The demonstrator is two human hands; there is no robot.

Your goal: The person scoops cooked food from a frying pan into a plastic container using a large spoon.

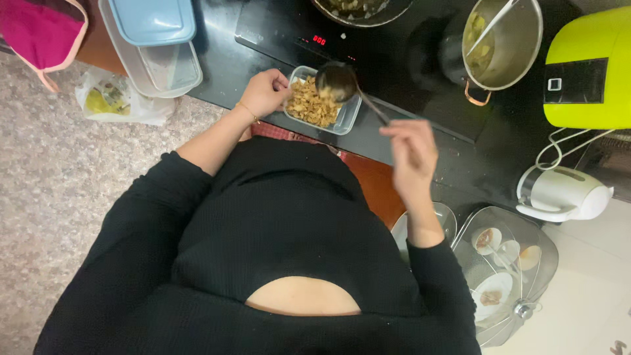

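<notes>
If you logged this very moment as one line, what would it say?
left hand: steadies clear food container | right hand: holds ladle over it | place: black cooktop

Red display (pixel 319 40) on black cooktop (pixel 263 33)

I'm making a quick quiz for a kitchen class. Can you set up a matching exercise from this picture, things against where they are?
Things:
1. dark metal ladle
2. clear rectangular plastic container of chopped food
3. white electric kettle
4. pale blue plastic lid

Places:
A. top left, on stacked boxes
B. right hand holds its handle
C. left hand steadies its edge
D. right side, below the lime-green appliance

Pairs: 1-B, 2-C, 3-D, 4-A
</notes>
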